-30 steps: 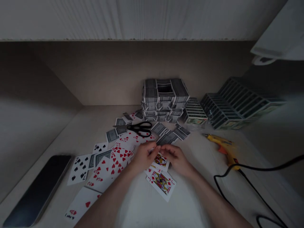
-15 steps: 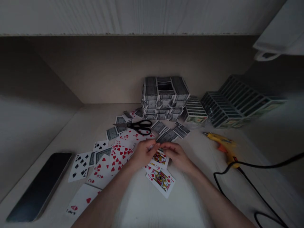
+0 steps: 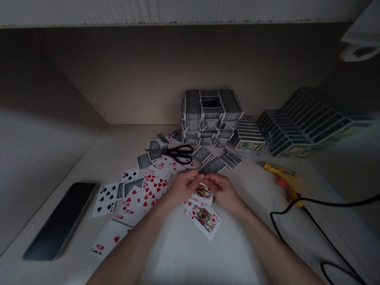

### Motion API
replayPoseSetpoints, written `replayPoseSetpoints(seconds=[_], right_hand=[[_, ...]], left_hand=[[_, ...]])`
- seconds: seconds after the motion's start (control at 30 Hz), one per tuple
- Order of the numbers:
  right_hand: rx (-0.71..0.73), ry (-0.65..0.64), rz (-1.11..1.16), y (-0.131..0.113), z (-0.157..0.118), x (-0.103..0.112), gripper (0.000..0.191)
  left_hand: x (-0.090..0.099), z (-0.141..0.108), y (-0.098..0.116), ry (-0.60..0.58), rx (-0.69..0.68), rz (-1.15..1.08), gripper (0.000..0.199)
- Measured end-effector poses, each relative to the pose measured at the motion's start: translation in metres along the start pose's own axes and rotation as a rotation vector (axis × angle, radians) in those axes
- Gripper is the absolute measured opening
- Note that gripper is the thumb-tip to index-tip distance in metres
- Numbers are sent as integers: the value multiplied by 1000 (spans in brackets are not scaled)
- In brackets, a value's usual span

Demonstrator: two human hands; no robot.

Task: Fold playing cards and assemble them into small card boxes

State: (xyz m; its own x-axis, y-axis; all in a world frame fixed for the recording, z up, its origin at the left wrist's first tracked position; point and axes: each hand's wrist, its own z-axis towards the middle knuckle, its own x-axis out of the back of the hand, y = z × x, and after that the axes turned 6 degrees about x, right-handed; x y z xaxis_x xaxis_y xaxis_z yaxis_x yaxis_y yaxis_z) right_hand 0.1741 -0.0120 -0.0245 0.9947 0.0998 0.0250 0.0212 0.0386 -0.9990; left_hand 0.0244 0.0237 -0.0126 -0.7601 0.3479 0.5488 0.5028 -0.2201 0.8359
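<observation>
A dark phone (image 3: 61,221) lies flat at the far left, with the seven of spades (image 3: 105,200) near it and fanned heart cards (image 3: 152,192) farther right. The left forearm slants up and rightward over some of these, ending in the left hand (image 3: 184,186), its back up, fingers curled inward and thumb toward the middle. Open black scissors (image 3: 178,152) lie beyond it. A face card (image 3: 204,194) sits between and just below the hands, overlapping the jack of diamonds (image 3: 204,219) nearer the person. The right forearm slants up and leftward; the right hand (image 3: 223,190) bends its fingers in to meet the left fingertips. Whether either hand pinches anything there, I cannot tell. Farther right, a yellow glue gun (image 3: 285,178) lies on its side.
</observation>
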Motion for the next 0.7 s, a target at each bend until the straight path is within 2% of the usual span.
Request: replayPoseSetpoints(seconds=[0.13, 0.23, 0.37, 0.47, 0.53, 0.7], right_hand=[[-30, 43, -18, 1, 0, -2, 24], [-17, 79, 3, -1, 0, -4, 24], [19, 199, 31, 0, 3, -3, 27], [40, 293, 46, 1, 5, 0, 29], [23, 300, 93, 3, 6, 1, 30], [27, 266, 117, 4, 6, -1, 28]], left_hand=[[-2, -1, -1, -1, 21, -40, 40], [-4, 0, -4, 54, 61, -117, 42], [-5, 2, -7, 153, 117, -405, 38], [-7, 2, -6, 82, 149, -589, 28], [-8, 2, -5, 59, 176, -606, 31], [-10, 5, -11, 105, 197, -647, 33]])
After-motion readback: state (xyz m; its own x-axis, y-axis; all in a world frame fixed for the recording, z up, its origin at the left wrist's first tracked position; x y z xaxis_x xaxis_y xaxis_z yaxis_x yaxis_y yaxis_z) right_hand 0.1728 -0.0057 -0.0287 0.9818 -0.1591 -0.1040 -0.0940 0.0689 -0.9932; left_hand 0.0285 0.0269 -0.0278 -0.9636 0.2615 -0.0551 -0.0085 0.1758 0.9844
